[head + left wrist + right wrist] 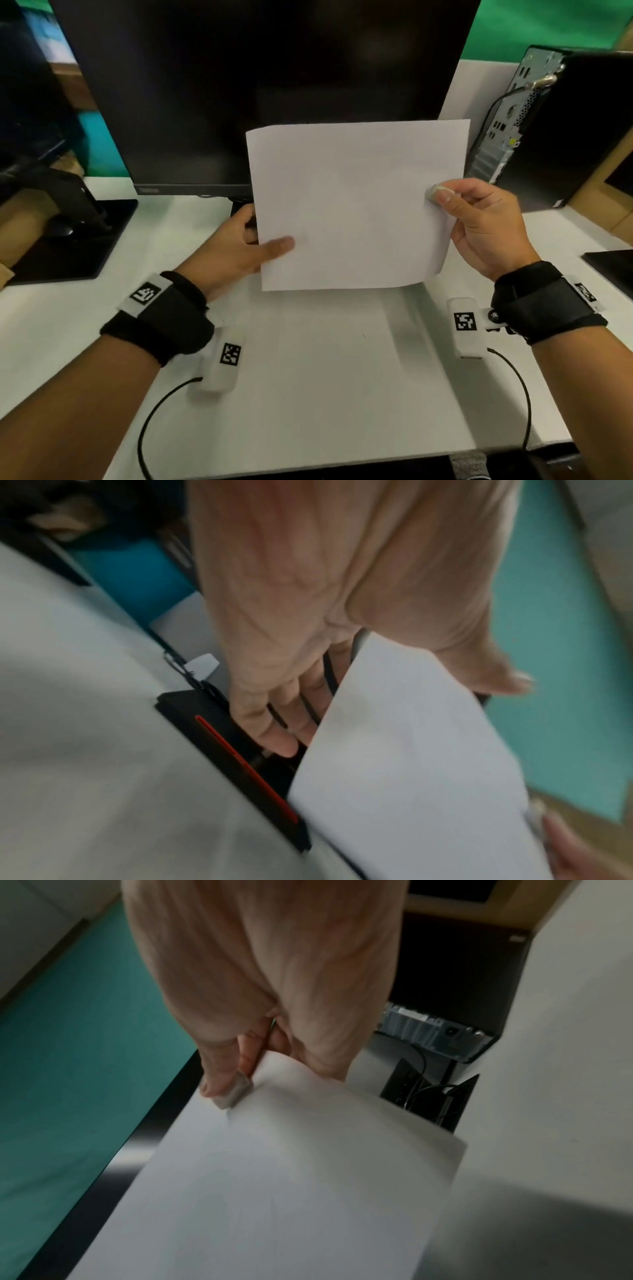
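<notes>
White desk top (308,377) lay under your arms, with a big black monitor (260,85) standing at its back and a black computer box (565,126) off to the right. You held a plain white sheet of paper (352,205) up in the air above the desk, in front of the monitor's lower right part. Your left hand (236,246) gripped the sheet's lower left edge, thumb on the front and the other fingers behind it. Your right hand (486,226) pinched the right edge between thumb and first finger, with the other fingers curled. The sheet's bottom right corner bent a little.
</notes>
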The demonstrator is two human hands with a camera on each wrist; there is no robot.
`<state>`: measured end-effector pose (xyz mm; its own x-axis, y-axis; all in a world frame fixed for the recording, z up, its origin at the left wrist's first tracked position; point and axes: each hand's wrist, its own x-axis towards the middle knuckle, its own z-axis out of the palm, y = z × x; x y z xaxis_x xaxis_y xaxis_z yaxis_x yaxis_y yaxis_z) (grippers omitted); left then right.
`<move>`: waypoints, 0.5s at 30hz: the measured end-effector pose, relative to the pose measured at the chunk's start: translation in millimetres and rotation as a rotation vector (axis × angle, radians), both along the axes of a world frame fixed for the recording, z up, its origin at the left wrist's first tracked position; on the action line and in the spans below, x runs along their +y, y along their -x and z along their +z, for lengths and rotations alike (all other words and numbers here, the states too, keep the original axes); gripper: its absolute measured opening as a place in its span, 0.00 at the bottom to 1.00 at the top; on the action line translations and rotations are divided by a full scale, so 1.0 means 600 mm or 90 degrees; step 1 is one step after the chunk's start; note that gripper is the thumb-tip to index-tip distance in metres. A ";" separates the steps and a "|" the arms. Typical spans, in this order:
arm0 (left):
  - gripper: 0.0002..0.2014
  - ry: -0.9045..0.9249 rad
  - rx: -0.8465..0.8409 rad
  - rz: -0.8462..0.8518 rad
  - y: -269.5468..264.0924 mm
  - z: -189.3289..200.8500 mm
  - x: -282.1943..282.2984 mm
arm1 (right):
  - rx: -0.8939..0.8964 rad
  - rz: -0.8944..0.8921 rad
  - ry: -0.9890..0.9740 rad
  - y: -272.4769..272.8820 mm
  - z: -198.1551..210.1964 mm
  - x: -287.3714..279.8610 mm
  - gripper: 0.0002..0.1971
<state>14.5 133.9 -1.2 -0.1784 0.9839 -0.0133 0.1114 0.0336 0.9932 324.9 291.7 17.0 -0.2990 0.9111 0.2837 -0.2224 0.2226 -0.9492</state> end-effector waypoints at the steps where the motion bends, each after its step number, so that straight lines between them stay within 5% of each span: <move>1: 0.28 0.012 -0.058 0.050 0.010 0.004 -0.004 | -0.022 0.012 -0.006 0.014 0.002 0.001 0.09; 3: 0.15 0.023 -0.102 0.158 0.036 0.008 -0.014 | -0.099 0.034 -0.035 0.054 0.003 0.002 0.08; 9: 0.12 0.084 -0.075 0.461 0.161 -0.034 -0.097 | -0.423 -0.070 -0.354 0.239 0.014 -0.044 0.06; 15: 0.06 0.201 -0.123 0.623 0.228 -0.087 -0.202 | -0.590 0.294 -0.330 0.458 -0.024 -0.136 0.08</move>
